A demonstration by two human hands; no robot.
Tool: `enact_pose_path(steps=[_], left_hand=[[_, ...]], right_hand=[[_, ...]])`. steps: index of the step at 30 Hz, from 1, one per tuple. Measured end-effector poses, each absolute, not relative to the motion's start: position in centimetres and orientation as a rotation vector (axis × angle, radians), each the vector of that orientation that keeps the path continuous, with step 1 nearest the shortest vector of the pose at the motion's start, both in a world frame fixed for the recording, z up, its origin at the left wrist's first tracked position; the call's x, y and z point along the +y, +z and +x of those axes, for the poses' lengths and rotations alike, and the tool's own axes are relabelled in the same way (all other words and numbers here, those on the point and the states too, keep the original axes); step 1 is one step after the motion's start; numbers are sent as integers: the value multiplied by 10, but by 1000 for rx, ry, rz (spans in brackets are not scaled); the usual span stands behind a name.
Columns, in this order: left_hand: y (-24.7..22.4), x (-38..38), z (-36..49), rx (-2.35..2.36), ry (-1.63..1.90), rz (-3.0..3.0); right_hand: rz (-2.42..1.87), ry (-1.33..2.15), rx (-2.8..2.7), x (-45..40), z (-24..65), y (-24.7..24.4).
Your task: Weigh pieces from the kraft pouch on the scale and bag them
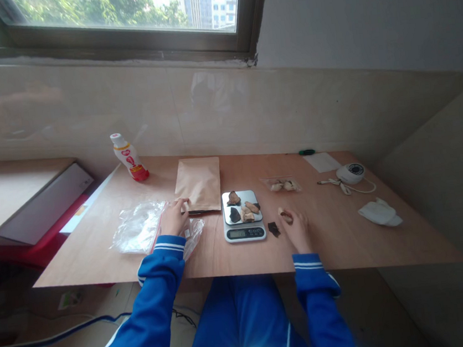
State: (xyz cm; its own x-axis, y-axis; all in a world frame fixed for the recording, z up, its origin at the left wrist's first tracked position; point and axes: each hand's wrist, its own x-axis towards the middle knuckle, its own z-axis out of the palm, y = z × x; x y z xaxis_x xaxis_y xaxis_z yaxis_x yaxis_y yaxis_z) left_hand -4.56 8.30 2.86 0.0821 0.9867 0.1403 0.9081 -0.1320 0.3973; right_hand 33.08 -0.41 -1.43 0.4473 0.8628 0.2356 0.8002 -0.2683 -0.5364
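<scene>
A white digital scale (245,232) stands on the wooden table (220,258), with several brown, tan and black dried pieces (249,210) on its plate. To its right lies a dark flat piece (273,229). My right hand (297,230) is closed around a tan dried piece (285,216) just beyond that. On the left, my left hand (174,218) rests by the lower left corner of a brown paper bag (198,184), fingers apart, over a clear plastic bag (194,236). Nothing shows in its grasp.
Crumpled clear plastic (133,229) lies left, below a white and red bottle (131,158). Behind the scale's right side is a small clear bag (286,184) with pale pieces. Farther right are a white camera (351,173) with cable, white paper (321,162) and a white cloth-like item (380,213).
</scene>
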Motion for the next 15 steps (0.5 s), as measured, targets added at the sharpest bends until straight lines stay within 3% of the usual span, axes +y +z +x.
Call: enact_pose_path(steps=[5,15], left_hand=[[28,83,-46,1914,566,2137],[17,86,-49,1909,591,2094]], right_hand=[[-2009,52,-1465,-16,315,-5],[-1818,396,-1764,-23,315,-3]])
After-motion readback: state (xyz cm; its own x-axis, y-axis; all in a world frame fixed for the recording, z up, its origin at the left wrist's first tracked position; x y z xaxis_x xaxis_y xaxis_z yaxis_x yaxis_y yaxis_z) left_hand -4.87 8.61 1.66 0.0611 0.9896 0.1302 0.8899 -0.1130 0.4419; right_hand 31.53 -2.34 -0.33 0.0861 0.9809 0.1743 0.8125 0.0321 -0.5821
